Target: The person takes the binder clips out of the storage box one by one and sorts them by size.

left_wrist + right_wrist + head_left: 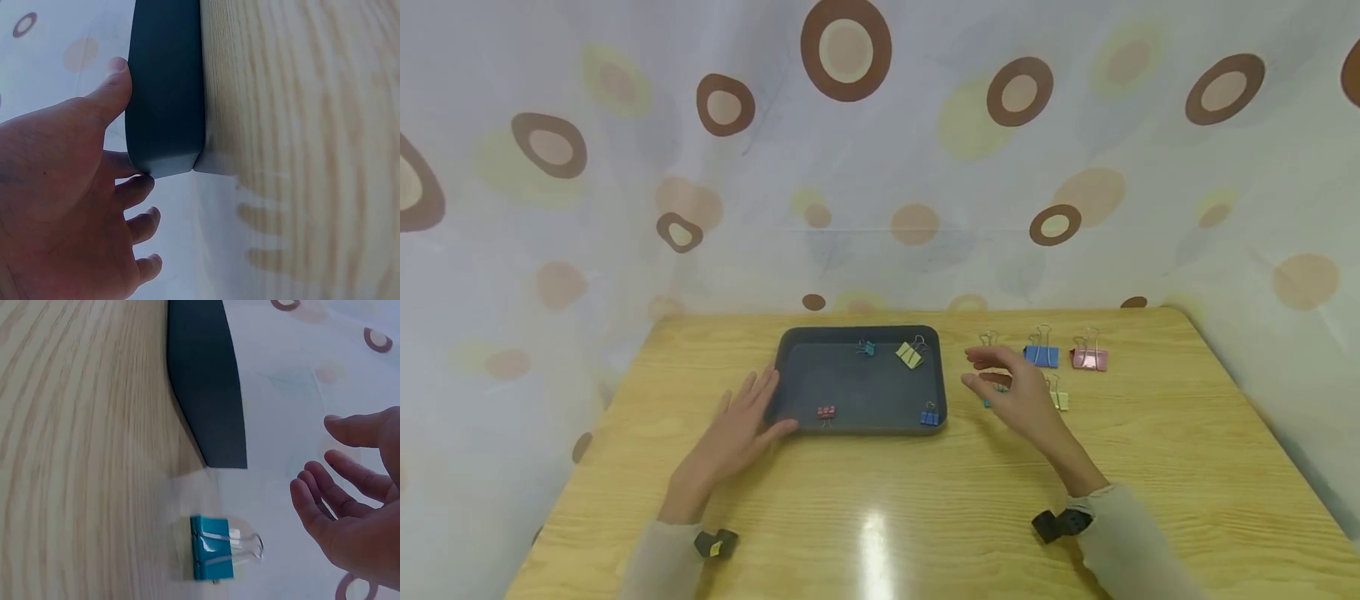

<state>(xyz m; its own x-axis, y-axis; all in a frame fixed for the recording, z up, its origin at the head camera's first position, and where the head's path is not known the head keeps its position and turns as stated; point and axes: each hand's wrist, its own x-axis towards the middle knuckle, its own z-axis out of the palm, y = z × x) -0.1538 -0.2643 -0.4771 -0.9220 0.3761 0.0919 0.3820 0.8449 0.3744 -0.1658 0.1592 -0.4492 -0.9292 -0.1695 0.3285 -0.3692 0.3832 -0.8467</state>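
Note:
My left hand [735,437] touches the left front corner of a dark grey tray [861,431], thumb along its front rim and fingers along its left side. In the tray lie a small teal binder clip [867,347], a yellow one [909,355], a pink one [826,412] and a blue one [929,418]. My right hand [1018,396] hovers right of the tray with fingers loosely bent and nothing between them. Under it stands a teal binder clip [214,549], partly hidden in the head view. Just behind its wrist side is a yellow binder clip [1061,401].
Further right stand a larger blue binder clip [1042,357] and a pink binder clip [1090,359]. Wire handles [988,338] of another clip show behind my right fingers. A patterned curtain [880,275] hangs along the back of the wooden table [820,508].

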